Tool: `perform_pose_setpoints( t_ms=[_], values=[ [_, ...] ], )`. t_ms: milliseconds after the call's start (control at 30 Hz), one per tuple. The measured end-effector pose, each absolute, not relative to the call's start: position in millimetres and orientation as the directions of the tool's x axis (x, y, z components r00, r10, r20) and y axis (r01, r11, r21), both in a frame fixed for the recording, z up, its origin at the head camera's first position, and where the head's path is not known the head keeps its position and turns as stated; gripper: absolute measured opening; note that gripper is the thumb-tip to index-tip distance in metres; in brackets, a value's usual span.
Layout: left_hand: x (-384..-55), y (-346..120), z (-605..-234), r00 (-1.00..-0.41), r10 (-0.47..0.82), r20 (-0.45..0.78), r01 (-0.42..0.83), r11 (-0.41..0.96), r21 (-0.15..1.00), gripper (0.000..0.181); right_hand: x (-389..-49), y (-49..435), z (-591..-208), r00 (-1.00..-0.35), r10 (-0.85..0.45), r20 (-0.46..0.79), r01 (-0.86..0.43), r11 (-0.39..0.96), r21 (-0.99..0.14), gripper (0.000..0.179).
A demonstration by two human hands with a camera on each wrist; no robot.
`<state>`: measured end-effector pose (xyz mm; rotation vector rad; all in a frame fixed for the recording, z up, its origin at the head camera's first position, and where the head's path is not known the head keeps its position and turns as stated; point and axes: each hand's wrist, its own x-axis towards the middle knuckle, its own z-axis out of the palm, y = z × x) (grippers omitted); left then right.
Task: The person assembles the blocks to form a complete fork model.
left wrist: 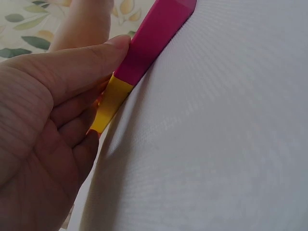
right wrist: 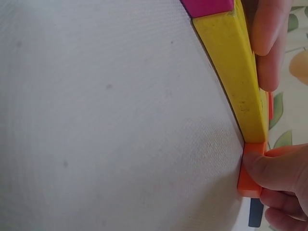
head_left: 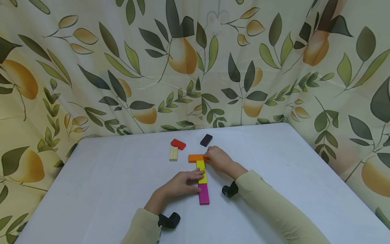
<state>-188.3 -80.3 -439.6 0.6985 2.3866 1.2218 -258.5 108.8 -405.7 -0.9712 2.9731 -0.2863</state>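
A magenta block (head_left: pixel 204 197) and a yellow block (head_left: pixel 200 165) lie end to end on the white table. Across the yellow block's far end lies an orange block (head_left: pixel 195 158), so the three form a T. My left hand (head_left: pixel 182 183) rests at their left side, its fingers over the yellow block and its thumb (left wrist: pixel 118 45) against the magenta one. At the right end of the orange block, my right hand (head_left: pixel 220 159) pinches it, with the thumb (right wrist: pixel 269 168) on its near side.
Beyond the T, to the left, a red block (head_left: pixel 178 144) touches a plain wooden block (head_left: pixel 173 154). A black block (head_left: pixel 206 140) lies past my right hand. A patterned curtain (head_left: pixel 195 84) hangs behind the table (head_left: pixel 106 189).
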Motion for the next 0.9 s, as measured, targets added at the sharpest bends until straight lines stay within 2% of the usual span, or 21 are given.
perform_pose_setpoints(
  t_ms=[600,900],
  values=[
    [-189.1,-80.7,-439.8,-0.805,0.586,-0.095,0.267,0.501,0.823,0.049,-258.9,109.5,-408.1,-0.796,-0.601,0.071,-0.604,0.782,-0.154,0.025],
    [-188.6,-79.1,-438.0,-0.805,0.581,-0.118,0.261,0.527,0.809,0.049,-260.1,109.1,-405.5,-0.806,-0.591,0.036,-0.586,0.787,-0.195,0.024]
  ],
)
